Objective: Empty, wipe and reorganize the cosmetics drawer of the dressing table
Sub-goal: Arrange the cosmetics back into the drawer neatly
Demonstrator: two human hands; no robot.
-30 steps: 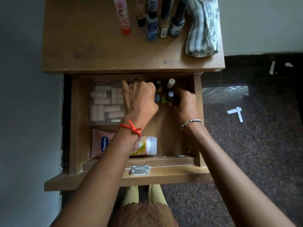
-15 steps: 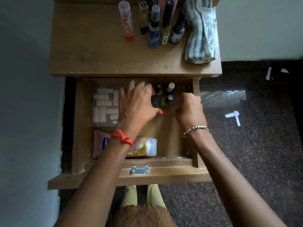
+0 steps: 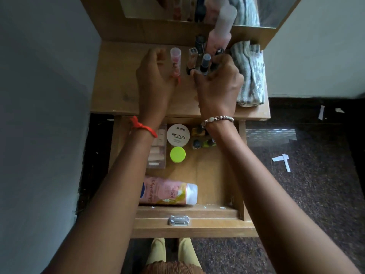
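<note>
The drawer [image 3: 240, 165] stands open below the tabletop [image 3: 118, 91]. Both hands are up on the tabletop among standing bottles. My left hand [image 3: 156, 78] is loosely curved just left of a pink tube [image 3: 175, 60], thumb tip at its base. My right hand [image 3: 217, 84] curls its thumb and fingers round a dark bottle with a bluish cap [image 3: 204, 64]. In the drawer are a white nail polish remover jar [image 3: 178, 135], a green-lidded jar [image 3: 177, 154], small nail polish bottles [image 3: 201, 143], a clear box of pale tubes [image 3: 158, 155] and a pink lotion bottle [image 3: 167, 191] lying on its side.
A folded striped cloth [image 3: 250, 76] lies at the tabletop's right end. A tall pink bottle [image 3: 219, 36] and other bottles stand against the mirror [image 3: 266, 10] at the back. A grey wall is on the left, and paper scraps [image 3: 282, 160] lie on the dark floor at the right.
Both hands have come out of the drawer and up to the bottles on the tabletop. The view has tilted up, showing the mirror. Two jars in the drawer are now uncovered.
</note>
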